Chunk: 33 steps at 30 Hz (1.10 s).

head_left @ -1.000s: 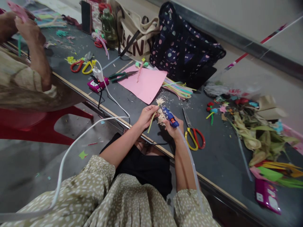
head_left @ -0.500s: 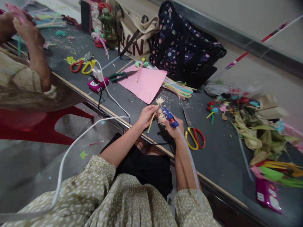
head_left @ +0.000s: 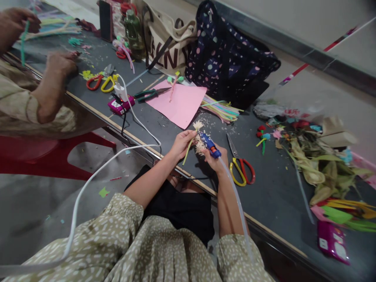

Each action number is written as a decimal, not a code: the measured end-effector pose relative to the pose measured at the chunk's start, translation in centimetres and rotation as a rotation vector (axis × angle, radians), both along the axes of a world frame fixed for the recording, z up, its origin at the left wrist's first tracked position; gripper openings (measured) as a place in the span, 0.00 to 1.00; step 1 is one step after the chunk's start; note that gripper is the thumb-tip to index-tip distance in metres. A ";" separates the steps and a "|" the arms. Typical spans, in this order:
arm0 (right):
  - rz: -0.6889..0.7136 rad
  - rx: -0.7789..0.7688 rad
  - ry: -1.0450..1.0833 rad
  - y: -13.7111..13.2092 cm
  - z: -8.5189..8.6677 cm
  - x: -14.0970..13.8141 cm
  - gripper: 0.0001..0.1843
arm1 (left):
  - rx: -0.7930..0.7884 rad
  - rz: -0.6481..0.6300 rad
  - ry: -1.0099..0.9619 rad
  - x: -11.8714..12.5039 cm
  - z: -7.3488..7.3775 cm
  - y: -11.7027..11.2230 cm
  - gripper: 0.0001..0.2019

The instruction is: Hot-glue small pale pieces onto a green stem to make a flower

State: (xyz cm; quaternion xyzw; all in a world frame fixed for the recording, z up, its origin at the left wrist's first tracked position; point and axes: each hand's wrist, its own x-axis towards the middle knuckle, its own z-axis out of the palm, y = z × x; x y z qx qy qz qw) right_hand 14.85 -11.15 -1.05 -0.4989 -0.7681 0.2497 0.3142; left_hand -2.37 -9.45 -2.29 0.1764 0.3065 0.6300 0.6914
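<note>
Between its fingertips my left hand (head_left: pixel 182 144) pinches a craft flower (head_left: pixel 197 125) with a pale cream head and a thin yellow-green stem (head_left: pixel 188 152) hanging down. My right hand (head_left: pixel 216 159) is wrapped round a blue hot glue gun (head_left: pixel 210 145), a clear glue stick trailing from its back end along my forearm. The gun's front points at the flower; its tip is hard to make out. A frilly cream strip (head_left: pixel 200 145) sits between the two hands, and I cannot tell which one bears it. Pale scraps surround the gun.
Scissors (head_left: pixel 238 166) lie right of my right hand. A pink sheet (head_left: pixel 179 103) with pliers (head_left: pixel 151 94) is ahead, pipe cleaners (head_left: pixel 225 111) beside it. A white cable (head_left: pixel 117 152) crosses the table edge. Bags (head_left: pixel 229 58) stand behind. A co-worker's hand (head_left: pixel 60 64) is at left.
My hands, the flower and the glue gun stay almost still. At left, the co-worker's near hand has come down to the table, and the pink thing it held up is no longer seen there.
</note>
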 end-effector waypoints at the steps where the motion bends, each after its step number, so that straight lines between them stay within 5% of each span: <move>1: 0.000 0.001 -0.006 0.0 0.0 0.0 0.22 | 0.002 0.002 -0.001 0.0 0.0 0.0 0.20; 16: -0.048 -0.029 0.017 0.0 0.5 0.0 0.22 | 0.007 -0.004 0.009 -0.1 -0.2 0.0 0.20; 26: -0.493 -0.145 0.442 2.5 -0.1 1.9 0.18 | -0.018 -0.001 0.026 -0.3 -0.3 0.1 0.16; 33: -0.286 -0.084 0.102 2.9 -0.6 2.2 0.09 | 0.014 -0.004 0.015 -0.3 -0.5 0.1 0.15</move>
